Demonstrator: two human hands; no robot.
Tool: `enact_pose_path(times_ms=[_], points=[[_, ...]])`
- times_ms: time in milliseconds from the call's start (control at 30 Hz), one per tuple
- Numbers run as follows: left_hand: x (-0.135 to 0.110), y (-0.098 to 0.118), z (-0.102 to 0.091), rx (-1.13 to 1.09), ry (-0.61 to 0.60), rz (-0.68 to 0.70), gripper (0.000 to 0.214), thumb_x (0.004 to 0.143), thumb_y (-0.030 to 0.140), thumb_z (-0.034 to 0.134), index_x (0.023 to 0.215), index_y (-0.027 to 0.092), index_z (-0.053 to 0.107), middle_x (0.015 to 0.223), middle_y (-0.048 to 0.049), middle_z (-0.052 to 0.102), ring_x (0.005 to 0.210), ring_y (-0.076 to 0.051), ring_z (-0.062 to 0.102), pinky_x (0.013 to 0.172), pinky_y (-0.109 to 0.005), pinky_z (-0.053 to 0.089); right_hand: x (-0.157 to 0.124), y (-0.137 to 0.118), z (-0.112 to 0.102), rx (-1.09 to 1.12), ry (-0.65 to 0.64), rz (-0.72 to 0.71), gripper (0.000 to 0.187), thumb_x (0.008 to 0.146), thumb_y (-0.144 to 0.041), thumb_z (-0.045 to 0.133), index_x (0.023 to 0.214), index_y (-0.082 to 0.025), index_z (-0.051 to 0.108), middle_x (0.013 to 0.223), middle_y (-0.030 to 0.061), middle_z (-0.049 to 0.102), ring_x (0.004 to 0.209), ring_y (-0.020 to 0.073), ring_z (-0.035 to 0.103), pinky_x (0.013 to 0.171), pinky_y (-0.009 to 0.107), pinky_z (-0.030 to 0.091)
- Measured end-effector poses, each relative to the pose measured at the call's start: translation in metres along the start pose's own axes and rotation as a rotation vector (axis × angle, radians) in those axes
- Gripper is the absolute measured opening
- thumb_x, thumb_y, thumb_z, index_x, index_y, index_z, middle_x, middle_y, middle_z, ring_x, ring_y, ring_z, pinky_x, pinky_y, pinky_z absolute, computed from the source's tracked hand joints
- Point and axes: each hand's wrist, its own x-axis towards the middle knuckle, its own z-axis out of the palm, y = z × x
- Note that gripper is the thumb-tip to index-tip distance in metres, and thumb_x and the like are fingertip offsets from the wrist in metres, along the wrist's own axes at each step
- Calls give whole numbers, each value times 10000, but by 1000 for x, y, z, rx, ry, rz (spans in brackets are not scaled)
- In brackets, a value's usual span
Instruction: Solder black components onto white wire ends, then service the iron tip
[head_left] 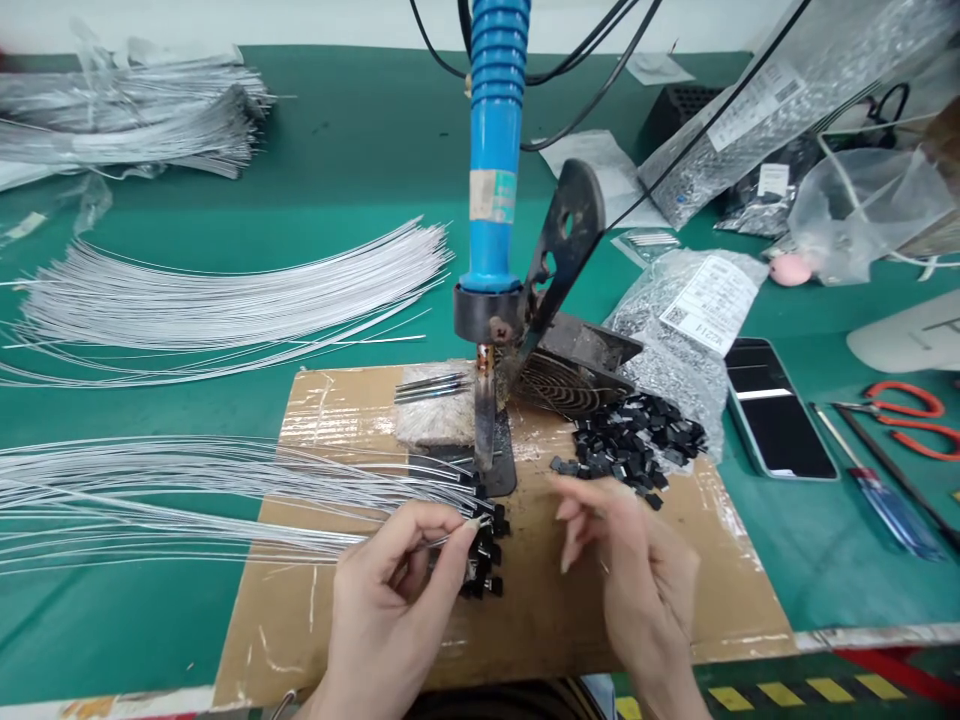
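My left hand [405,590] is closed in a pinch, thumb against index finger, on the end of a thin white wire [484,520]. Under and beside those fingertips are several small black connectors [491,555] at the ends of white wires [300,490] running off to the left. My right hand [637,570] hovers over the cardboard, fingers apart and slightly bent, with nothing visible in them. Its index finger points left, just in front of a pile of loose black connectors [637,440]. A blue-handled soldering iron [495,150] stands tip-down above the cardboard [562,600], behind both hands.
A black metal bracket [562,240] holds the iron beside a solder spool [562,385]. White wire bundles [240,290] lie at left. To the right are plastic bags [675,330], a phone [780,410], a screwdriver [885,500] and red-handled cutters [907,410].
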Motion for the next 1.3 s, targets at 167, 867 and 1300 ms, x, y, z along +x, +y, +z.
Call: enact_pose_path(times_ms=[167,867,1300], points=[[1,6,1,-31,11,-59,101,898,314,769,879,224,809,789,-5,787,676,-118,673,594,-181,493,28,9,-11,-805,149,-358,283,1039,-460,694,937,-205,760,795,16,623,677,183,587,611,313,438],[3,4,-6,16,-29,-48,159,887,352,763,800,222,790,754,-5,694,634,-120,538,591,-230,411,33,1,-11,-773,35,-517,112,1060,-219,665,1032,-162,757,850,18,658,781,188,620,752,322,505],[6,16,-9,2,-35,-37,120,873,318,754,785,242,785,755,8,738,687,-138,599,630,-243,440,6,4,-37,-56,212,-215,543,1168,-491,366,788,-230,652,663,-5,562,534,159,549,502,284,459]])
